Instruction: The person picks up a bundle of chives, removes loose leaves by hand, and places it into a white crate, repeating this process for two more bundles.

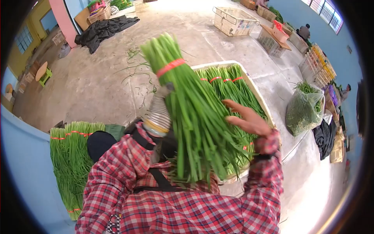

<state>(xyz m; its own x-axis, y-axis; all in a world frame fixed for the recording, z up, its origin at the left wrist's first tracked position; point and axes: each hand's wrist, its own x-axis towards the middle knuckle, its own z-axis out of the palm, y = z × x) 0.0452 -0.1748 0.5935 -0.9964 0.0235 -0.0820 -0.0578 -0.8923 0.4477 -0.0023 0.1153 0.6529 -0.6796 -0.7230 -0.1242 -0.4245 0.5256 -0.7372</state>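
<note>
My left hand (159, 107), in a pale ribbed glove with a yellow hem, grips a large bunch of garlic chives (191, 109) from its left side. The bunch is tilted, pale cut ends up and leaves hanging towards my lap. A red band ties it near the cut ends. Most of the left fingers are hidden behind it. My bare right hand (251, 119) has its fingers spread at the right side of the leaves. Beneath both, a white crate (255, 85) holds several banded chive bunches (230, 84) in a row.
More banded chives (74, 156) lie at my left by the blue wall. A clear bag of greens (306, 107) stands to the right. Farther off are a white crate (235, 23), black sheeting (105, 31) and seated people. Loose leaves (142, 74) litter the floor.
</note>
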